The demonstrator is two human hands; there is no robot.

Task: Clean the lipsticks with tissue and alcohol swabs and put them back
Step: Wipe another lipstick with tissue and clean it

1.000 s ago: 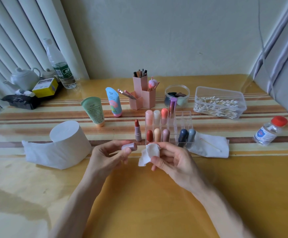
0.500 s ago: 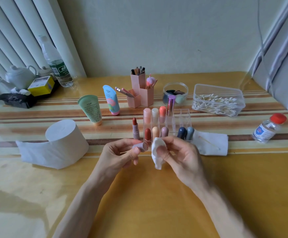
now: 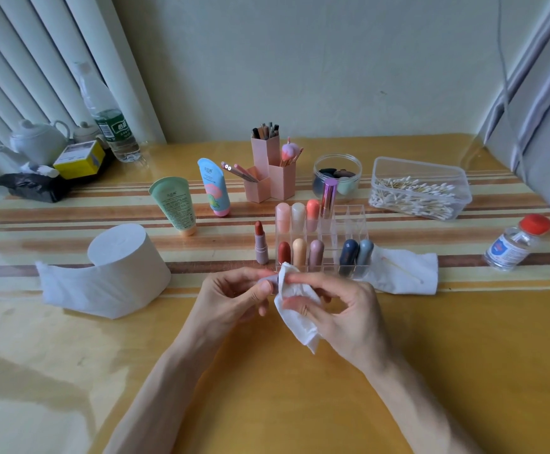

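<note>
My left hand [image 3: 234,298] pinches a mauve lipstick cap [image 3: 268,282], mostly hidden by its fingers. My right hand [image 3: 342,309] holds a folded white tissue [image 3: 295,314] pressed against the cap's open end. Just behind, an uncapped red lipstick [image 3: 260,242] stands upright on the table. A clear organizer [image 3: 349,224] to its right holds several capped lipsticks. The tissue roll [image 3: 121,267] lies at the left. A swab box [image 3: 419,188] and an alcohol bottle [image 3: 513,245] with a red cap are on the right.
A used tissue with a swab [image 3: 401,270] lies right of the organizer. Two cream tubes [image 3: 213,188], pink brush holders [image 3: 268,178] and a sponge jar [image 3: 337,173] stand behind. A teapot [image 3: 36,142], a yellow box and a water bottle [image 3: 113,126] occupy the far left corner.
My hands have come together: the tissue has moved left onto the cap's open end, and now hangs lower beneath my right hand.
</note>
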